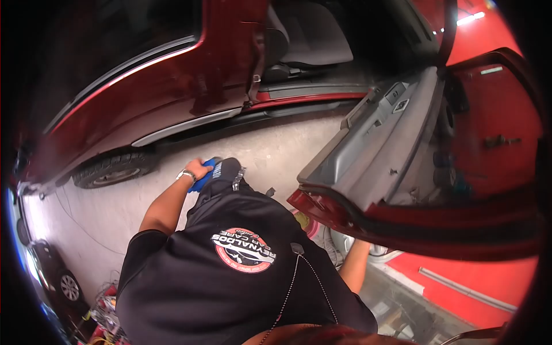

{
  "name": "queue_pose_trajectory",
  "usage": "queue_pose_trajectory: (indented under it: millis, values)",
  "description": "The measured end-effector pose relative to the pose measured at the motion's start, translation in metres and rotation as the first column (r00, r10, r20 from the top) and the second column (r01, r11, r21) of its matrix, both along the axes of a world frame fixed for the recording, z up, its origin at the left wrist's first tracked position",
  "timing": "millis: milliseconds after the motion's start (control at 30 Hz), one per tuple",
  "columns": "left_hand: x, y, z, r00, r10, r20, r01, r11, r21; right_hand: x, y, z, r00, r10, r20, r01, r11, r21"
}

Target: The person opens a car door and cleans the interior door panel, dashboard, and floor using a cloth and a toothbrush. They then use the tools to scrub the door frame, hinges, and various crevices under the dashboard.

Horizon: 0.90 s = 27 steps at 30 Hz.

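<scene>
My left hand (198, 169), with a watch (186, 174) on the wrist, is closed on a blue cloth (202, 181). It is beside a dark rounded shape (229, 170) in front of my body; I cannot make out what that is. On the right, my forearm (355, 270) reaches up beneath the lower edge of the open red car door (368, 221). The door hides my right hand and its fingers. The red car (213, 69) stands along the far side, its front seat (310, 34) showing through the doorway.
A car tire (112, 169) rests on the pale floor (115, 221) at left. A pink container (313, 226) sits under the door's near edge. Lower left are another car's wheel (70, 286) and a cluttered pile (103, 313). A glass-topped surface (391, 302) lies at lower right.
</scene>
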<state>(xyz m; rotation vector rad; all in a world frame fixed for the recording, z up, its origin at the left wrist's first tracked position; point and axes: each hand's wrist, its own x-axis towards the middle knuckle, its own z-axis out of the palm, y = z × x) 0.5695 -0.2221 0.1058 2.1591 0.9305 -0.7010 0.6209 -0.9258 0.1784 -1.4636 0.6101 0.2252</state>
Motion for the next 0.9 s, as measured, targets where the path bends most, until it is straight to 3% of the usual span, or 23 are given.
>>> queue_pose_trajectory:
  millis: [167,300,400,467,500,533,567,667,700,733,767,800,833,900]
  values:
    - [0.107,-0.050,0.033,0.882,-0.467,0.069,0.461,0.884,0.079,-0.093,-0.170,-0.053,0.996,-0.055,-0.076,0.026,0.941,-0.336]
    - [0.188,-0.079,0.026,0.744,-0.665,0.060,0.655,0.745,0.127,-0.175,-0.270,-0.085,0.980,-0.093,-0.175,-0.021,0.830,-0.557]
    - [0.272,-0.110,0.024,0.677,-0.727,0.114,0.722,0.686,0.087,-0.193,-0.243,-0.085,0.965,-0.136,-0.225,-0.066,0.704,-0.707]
    - [0.323,-0.137,0.008,0.644,-0.739,0.199,0.747,0.663,0.046,-0.257,-0.171,-0.087,0.952,-0.161,-0.262,-0.116,0.601,-0.791]
    - [0.351,-0.155,0.003,0.627,-0.738,0.249,0.758,0.652,0.021,-0.250,-0.161,-0.081,0.943,-0.176,-0.283,-0.146,0.547,-0.824]
    - [0.376,-0.172,0.008,0.635,-0.731,0.252,0.757,0.653,-0.012,-0.233,-0.100,-0.050,0.731,-0.285,-0.620,0.009,0.913,-0.409]
    - [0.398,-0.188,0.014,0.643,-0.721,0.257,0.753,0.656,-0.045,-0.208,-0.027,-0.053,0.721,-0.303,-0.623,0.026,0.911,-0.412]
    - [0.461,-0.220,0.016,0.688,-0.637,0.349,0.715,0.678,-0.172,-0.130,0.088,-0.088,0.576,-0.328,-0.749,0.322,0.933,-0.162]
    - [0.478,-0.230,0.015,0.695,-0.610,0.382,0.701,0.692,-0.172,-0.121,0.108,-0.097,0.520,-0.315,-0.794,0.427,0.901,-0.077]
    - [0.504,-0.239,0.018,0.697,-0.625,0.352,0.711,0.668,-0.222,-0.126,0.105,-0.067,0.503,-0.318,-0.804,0.448,0.891,-0.073]
    - [0.522,-0.244,0.025,0.693,-0.645,0.321,0.720,0.642,-0.264,-0.088,0.121,-0.028,0.649,-0.212,-0.731,0.083,0.974,-0.209]
    - [0.536,-0.249,0.040,0.699,-0.643,0.313,0.715,0.636,-0.290,0.061,0.161,0.004,0.747,-0.045,-0.664,-0.274,0.888,-0.369]
    - [0.554,-0.254,0.055,0.703,-0.638,0.314,0.711,0.632,-0.308,0.074,0.147,-0.025,0.868,-0.171,-0.466,0.078,0.974,-0.212]
    - [0.580,-0.264,0.061,0.653,-0.628,0.423,0.742,0.642,-0.193,0.187,0.178,0.047,0.979,-0.101,-0.176,0.035,0.939,-0.342]
